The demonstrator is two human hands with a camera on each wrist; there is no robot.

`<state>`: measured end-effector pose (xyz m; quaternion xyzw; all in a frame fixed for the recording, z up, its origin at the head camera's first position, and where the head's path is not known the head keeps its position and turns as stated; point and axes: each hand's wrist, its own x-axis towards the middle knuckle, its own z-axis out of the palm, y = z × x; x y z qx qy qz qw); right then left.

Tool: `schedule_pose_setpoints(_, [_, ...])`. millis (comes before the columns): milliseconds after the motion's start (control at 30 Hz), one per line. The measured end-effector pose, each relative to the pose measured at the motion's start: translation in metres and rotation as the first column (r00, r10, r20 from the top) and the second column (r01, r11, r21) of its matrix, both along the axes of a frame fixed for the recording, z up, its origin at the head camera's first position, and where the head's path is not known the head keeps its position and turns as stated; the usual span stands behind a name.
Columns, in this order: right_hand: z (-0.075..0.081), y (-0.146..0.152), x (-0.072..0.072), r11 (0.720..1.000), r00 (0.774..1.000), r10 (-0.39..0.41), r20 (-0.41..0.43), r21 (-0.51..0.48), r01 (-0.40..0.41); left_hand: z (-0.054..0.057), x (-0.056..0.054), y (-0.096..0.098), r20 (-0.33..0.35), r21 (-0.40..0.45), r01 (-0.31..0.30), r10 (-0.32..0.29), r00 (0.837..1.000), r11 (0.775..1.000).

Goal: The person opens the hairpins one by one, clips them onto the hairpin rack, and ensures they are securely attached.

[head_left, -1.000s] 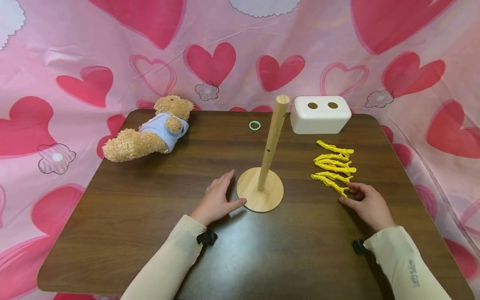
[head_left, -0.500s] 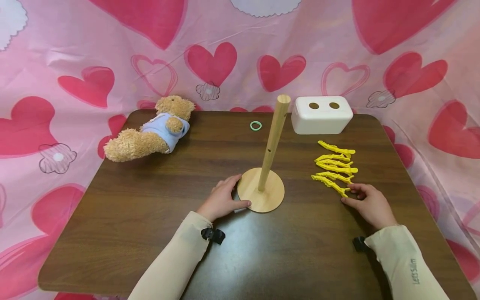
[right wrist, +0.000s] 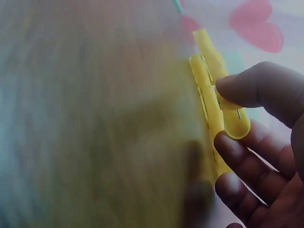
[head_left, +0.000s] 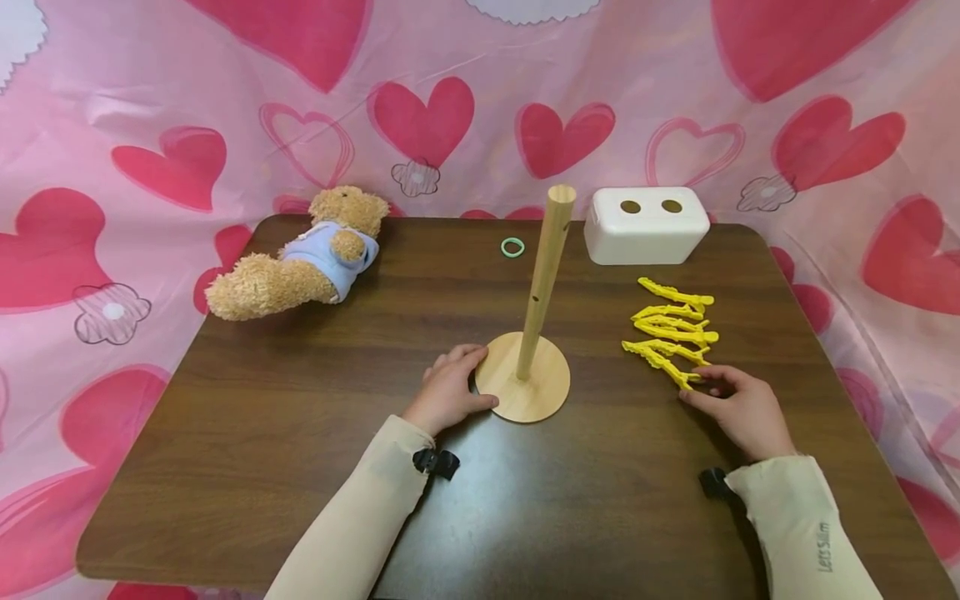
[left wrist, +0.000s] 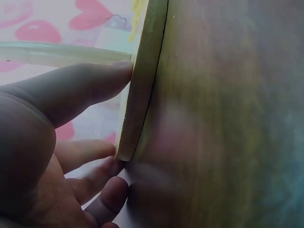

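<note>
Yellow clips (head_left: 677,329) lie in a row toward the tabletop's (head_left: 225,467) right edge, and the right hand (head_left: 742,412) pinches the handle end of the nearest clip (head_left: 662,364) between thumb and fingers. Near the middle of the tabletop, the left hand (head_left: 450,392) grips the round base (head_left: 546,390) of a wooden stand, thumb on top, on the side toward the left edge. A good pickup probably wants a light squeeze, since pressing both handles could spread the clip, then a straight lift clear of its neighbour; even pressure on the base should steady the upright pole (head_left: 547,258).
</note>
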<state>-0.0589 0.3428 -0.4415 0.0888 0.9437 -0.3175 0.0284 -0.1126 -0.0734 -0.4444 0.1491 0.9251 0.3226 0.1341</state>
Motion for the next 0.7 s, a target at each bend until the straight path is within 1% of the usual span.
schedule_pose_setpoints(200, [0.001, -0.009, -0.005, 0.999, 1.0, -0.005, 0.026, -0.035, 0.006, 0.002, -0.002, 0.0, 0.004, -0.008, 0.003, -0.003, 1.0, 1.0])
schedule_pose_setpoints(333, [0.003, -0.016, -0.01, 0.999, 1.0, 0.002, 0.019, -0.042, -0.001, 0.002, -0.005, 0.0, 0.009, -0.009, 0.004, -0.004, 1.0, 1.0])
schedule_pose_setpoints(700, [0.003, -0.031, -0.019, 0.998, 0.999, 0.034, 0.013, -0.048, -0.033, -0.002, -0.015, -0.001, 0.018, -0.012, -0.016, 0.016, 1.0, 1.0])
